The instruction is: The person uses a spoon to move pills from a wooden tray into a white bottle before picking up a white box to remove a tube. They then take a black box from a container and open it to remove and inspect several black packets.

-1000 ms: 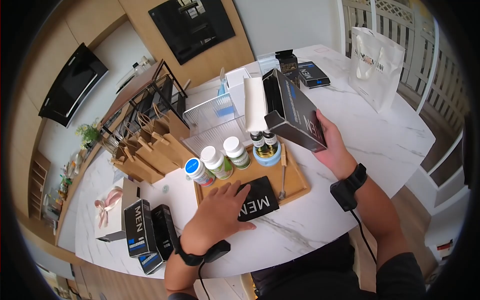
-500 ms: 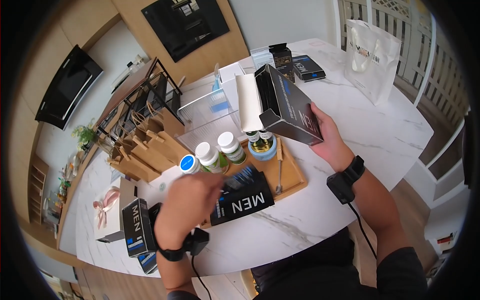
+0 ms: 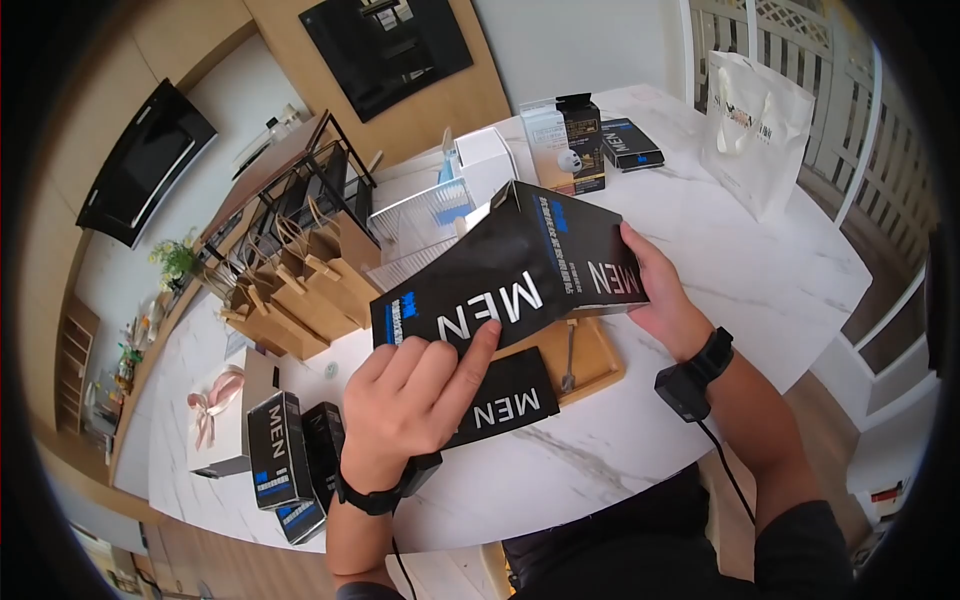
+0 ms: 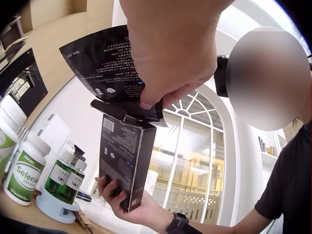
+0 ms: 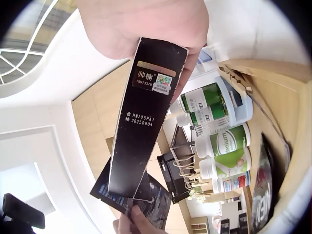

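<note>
My left hand point(image 3: 405, 405) pinches a black foil pouch point(image 3: 450, 285) marked MEN, thumb on one face and index finger along the other. The pouch is raised, with one end at the open flap end of a black MEN box point(image 3: 590, 245). My right hand point(image 3: 662, 300) grips that box from its far end, tilted above the table. The left wrist view shows the box's flap point(image 4: 108, 108) folded out beside the pouch. A second black pouch point(image 3: 515, 400) lies flat on a wooden tray point(image 3: 603, 365), partly hidden by my left hand.
White-capped supplement bottles point(image 4: 27, 170) and green bottles in a blue holder point(image 4: 61, 183) stand on the tray, hidden in the head view. More MEN boxes point(image 3: 278, 450) lie at left, beside a ribboned gift box point(image 3: 225, 425). Paper bags point(image 3: 300, 300) and a white bag point(image 3: 757, 140) stand farther back.
My left hand has lifted a pouch from the tray and brought it up to the box's open end. The right hand still holds the box, now turned with its printed face toward the camera.
</note>
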A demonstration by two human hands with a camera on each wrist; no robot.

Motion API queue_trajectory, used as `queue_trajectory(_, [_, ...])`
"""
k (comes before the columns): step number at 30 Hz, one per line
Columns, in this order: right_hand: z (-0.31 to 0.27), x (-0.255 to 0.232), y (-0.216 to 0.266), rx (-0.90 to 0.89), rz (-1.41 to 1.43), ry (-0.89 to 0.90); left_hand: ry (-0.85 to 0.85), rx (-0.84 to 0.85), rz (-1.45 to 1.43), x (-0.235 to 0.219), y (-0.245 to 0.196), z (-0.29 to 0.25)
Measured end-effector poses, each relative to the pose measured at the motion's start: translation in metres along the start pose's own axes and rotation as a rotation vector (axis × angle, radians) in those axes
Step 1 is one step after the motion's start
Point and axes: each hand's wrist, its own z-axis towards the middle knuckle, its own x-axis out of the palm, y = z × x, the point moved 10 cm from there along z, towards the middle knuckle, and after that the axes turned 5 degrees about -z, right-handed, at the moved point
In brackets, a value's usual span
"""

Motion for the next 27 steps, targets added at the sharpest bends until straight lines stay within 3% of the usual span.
queue_trajectory(13, [-0.002, 0.008, 0.019, -0.154, -0.052, -0.019, -0.033, 0.018, 0.135, -0.001, 0.008, -0.001])
queue_trajectory(27, [0.0, 0.001, 0.021, -0.166, -0.092, -0.043, 0.015, -0.049, 0.167, 0.005, 0.019, -0.004])
